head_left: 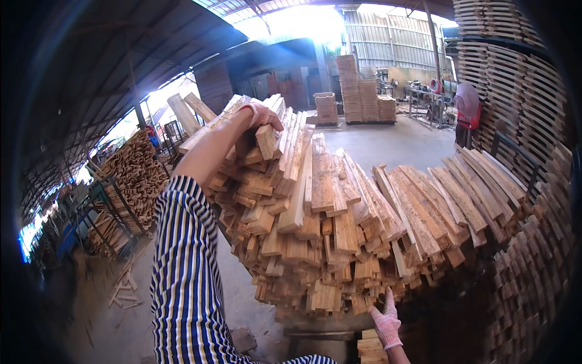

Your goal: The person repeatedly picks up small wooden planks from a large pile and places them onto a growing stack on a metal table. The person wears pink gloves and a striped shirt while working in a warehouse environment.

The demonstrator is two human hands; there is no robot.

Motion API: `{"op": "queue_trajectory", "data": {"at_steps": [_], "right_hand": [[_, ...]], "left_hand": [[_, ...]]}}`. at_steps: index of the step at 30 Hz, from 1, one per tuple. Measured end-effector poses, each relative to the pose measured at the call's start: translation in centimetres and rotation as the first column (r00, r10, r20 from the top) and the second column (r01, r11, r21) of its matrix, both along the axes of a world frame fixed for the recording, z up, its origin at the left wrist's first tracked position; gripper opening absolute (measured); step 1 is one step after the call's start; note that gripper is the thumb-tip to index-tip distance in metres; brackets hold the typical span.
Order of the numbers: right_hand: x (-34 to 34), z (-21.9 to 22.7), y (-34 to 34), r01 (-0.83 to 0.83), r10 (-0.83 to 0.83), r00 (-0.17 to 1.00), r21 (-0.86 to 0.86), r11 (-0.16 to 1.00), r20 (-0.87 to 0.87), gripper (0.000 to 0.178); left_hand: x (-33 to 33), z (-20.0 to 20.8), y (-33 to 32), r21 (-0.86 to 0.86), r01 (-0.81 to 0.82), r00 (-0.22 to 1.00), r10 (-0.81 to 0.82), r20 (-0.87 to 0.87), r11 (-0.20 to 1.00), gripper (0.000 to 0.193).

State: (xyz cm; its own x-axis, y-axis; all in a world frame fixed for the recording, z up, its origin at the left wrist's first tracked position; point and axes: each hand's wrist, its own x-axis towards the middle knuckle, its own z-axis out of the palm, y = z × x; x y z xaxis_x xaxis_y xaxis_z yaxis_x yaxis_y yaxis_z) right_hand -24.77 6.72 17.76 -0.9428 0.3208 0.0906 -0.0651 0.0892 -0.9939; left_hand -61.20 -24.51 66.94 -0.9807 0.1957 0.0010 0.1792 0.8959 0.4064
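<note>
A big pile of rough wooden slats [332, 185] spreads before me, their cut ends facing my body. At the pile's upper left, my left hand [264, 115], in a pinkish knit glove, curls its fingers over a short thick wooden slat [265, 142]; its palm side is hidden. Low at the near edge, my right hand [388, 323], gloved alike, has its thumb and a finger stretched apart. Its fingertips are close to the lowest slat ends; I cannot tell whether they touch. Below it lie a few wood pieces [371, 349].
Tall stacks of slats [506, 79] rise at the right, beside a person [468, 109] in a pale hat. Another heap of wood [134, 173] fills a rack on the left. Loose offcuts [125, 285] lie on the floor. Boards [357, 91] stand stacked farther back.
</note>
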Motion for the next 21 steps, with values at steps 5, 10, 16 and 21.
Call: {"op": "queue_trajectory", "data": {"at_steps": [5, 10, 16, 21], "right_hand": [[-0.2, 2.8, -6.0, -0.093, 0.093, 0.995, 0.015, 0.996, 0.025, 0.089], [0.6, 7.3, -5.4, -0.177, 0.175, 0.984, 0.049, 0.983, 0.04, 0.091], [-3.3, 19.8, -13.8, -0.732, 0.691, 0.67, -0.082, 0.677, -0.273, 0.103], [-8.8, 21.9, -19.6, -0.79, 0.648, 0.607, -0.431, 0.436, -0.46, 0.098]], "left_hand": [[-1.8, 3.4, -7.6, -0.655, 0.601, 0.566, -0.823, -0.055, 0.458, 0.023], [6.3, -0.5, -2.8, 0.437, 0.063, 0.985, -0.127, 0.119, 0.897, 0.019], [32.6, -1.1, -4.0, 0.609, -0.064, 0.996, 0.092, -0.016, 0.791, 0.078], [40.4, -11.7, -3.4, 0.686, 0.101, 0.995, -0.057, -0.086, 0.721, 0.125]]}}
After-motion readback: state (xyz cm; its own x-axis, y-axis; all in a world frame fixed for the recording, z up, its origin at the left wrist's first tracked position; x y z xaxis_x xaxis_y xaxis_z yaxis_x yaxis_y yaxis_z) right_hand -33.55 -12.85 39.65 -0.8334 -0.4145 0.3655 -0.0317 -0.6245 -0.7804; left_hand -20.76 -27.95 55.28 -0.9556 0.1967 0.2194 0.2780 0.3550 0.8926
